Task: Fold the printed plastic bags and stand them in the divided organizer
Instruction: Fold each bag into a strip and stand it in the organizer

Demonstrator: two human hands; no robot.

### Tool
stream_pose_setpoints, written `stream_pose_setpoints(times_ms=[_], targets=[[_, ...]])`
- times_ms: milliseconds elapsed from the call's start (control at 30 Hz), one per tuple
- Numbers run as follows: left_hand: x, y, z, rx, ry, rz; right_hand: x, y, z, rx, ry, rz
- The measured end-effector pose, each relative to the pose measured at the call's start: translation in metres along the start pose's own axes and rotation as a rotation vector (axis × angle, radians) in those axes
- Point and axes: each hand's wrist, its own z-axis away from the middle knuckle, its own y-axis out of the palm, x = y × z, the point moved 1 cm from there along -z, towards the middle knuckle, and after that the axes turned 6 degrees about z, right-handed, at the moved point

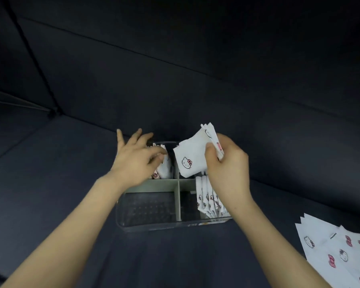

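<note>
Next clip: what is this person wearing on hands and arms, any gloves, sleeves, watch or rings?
No gloves: the left hand and right hand are bare. No watch, bracelet or ring can be made out, though blur hides fine detail. The left forearm and right forearm are uncovered to the frame's lower edge, so no sleeves show.

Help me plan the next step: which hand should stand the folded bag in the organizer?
Right: the right hand holds the folded bag over the organizer; the left hand touches stored bags.
</note>
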Motion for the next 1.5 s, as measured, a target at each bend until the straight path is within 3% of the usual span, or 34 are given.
stream_pose_setpoints(times_ms=[200, 433, 633, 867, 1033, 1133, 1300, 1500], targets=[[0.022, 0.010, 0.019, -0.115, -0.004, 0.125, 0.019, 0.040, -0.007, 0.082, -0.070, 0.254], [0.023, 0.018, 0.021, -0.191, 0.030, 0.149, 0.015, 0.090, -0.007, 0.299, -0.121, 0.636], [0.026, 0.017, 0.027, -0.245, -0.003, 0.271, 0.007, 0.094, 0.001, 0.354, 0.042, 0.321], [0.022, 0.022, 0.032, -0.303, -0.002, 0.301, 0.009, 0.112, -0.003, 0.473, 0.077, 0.408], [0.022, 0.021, 0.031, -0.303, -0.005, 0.303, 0.010, 0.108, 0.001, 0.289, 0.050, 0.340], [0.021, 0.021, 0.031, -0.299, -0.007, 0.289, 0.006, 0.112, 0.008, 0.359, 0.003, 0.416], [0.023, 0.019, 0.033, -0.291, -0.010, 0.288, 0.008, 0.103, 0.004, 0.385, 0.095, 0.256], [0.008, 0.014, 0.036, -0.310, 0.027, 0.274, 0.009, 0.066, 0.018, 0.397, -0.033, 0.176]])
